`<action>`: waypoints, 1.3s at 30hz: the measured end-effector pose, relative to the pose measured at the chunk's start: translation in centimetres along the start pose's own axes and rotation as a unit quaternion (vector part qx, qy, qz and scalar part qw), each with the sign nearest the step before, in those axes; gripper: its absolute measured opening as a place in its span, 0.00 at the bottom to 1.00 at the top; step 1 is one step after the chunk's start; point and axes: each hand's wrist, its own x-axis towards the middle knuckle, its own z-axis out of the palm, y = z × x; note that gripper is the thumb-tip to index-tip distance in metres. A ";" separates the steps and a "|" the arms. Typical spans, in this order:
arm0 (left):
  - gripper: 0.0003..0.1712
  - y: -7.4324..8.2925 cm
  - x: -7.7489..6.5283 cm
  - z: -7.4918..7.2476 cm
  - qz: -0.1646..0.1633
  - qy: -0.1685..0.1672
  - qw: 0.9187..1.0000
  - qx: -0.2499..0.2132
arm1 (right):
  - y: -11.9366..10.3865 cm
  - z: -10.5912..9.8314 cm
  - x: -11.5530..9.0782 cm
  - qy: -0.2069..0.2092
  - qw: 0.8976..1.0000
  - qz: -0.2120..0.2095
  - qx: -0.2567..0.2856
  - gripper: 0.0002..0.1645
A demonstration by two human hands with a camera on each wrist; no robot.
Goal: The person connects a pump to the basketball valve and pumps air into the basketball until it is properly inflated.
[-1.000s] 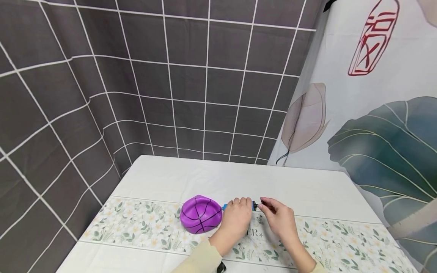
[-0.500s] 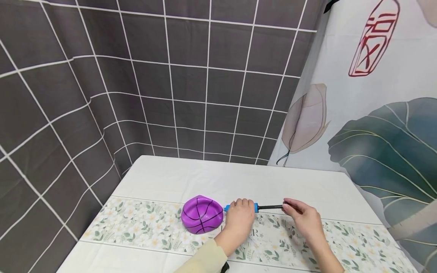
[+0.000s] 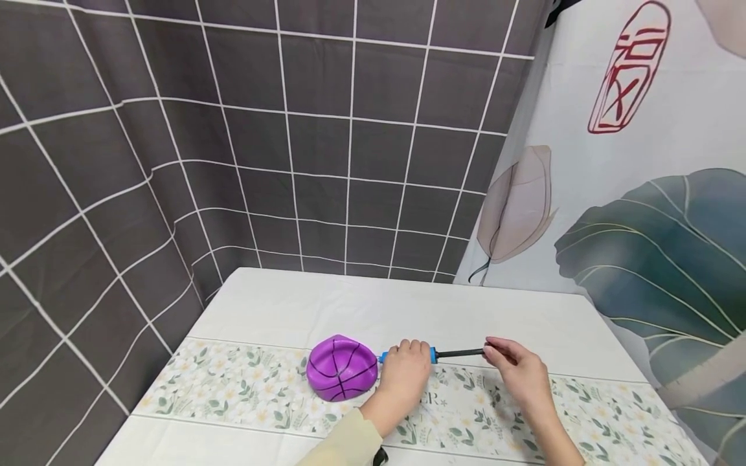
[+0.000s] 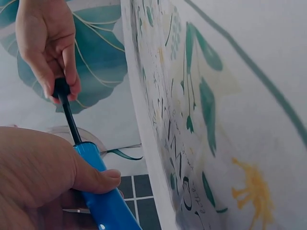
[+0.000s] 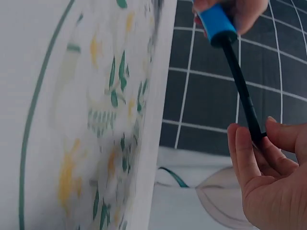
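Note:
A caved-in purple ball (image 3: 341, 378) with black lines sits on the table, left of both hands. My left hand (image 3: 406, 375) grips the blue barrel of a ball pump (image 4: 108, 203), fingers wrapped over it. The pump's blue tip end points at the ball's right side and meets its edge in the head view. From the barrel's other end the black rod (image 5: 242, 91) stands drawn out to the right. My right hand (image 3: 517, 370) pinches the rod's black end between thumb and fingers. Much of the barrel is hidden under the left hand.
A white tablecloth (image 3: 280, 301) with a floral band covers the table. Dark grid-patterned cloth (image 3: 315, 149) hangs behind and to the left, and a white leaf-printed cloth (image 3: 583, 162) on the right. A small black object (image 3: 380, 457) shows by the left sleeve.
My right hand has moved right, away from the left hand, drawing the black rod out of the barrel. Over the last half second it has barely moved. The left hand and ball stay in place.

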 end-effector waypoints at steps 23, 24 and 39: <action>0.10 -0.4 -0.2 0.6 0.005 0.054 0.998 -0.019 | -1.7 5.4 -1.1 -0.029 0.998 -0.059 0.005 0.16; 0.10 -0.4 -0.2 0.6 0.004 0.050 0.998 -0.022 | -1.7 5.0 -1.0 -0.029 0.998 -0.055 0.004 0.16; 0.12 -0.2 0.0 0.2 0.002 0.001 1.000 -0.025 | -0.1 -1.4 -0.1 -0.025 1.000 0.017 0.003 0.27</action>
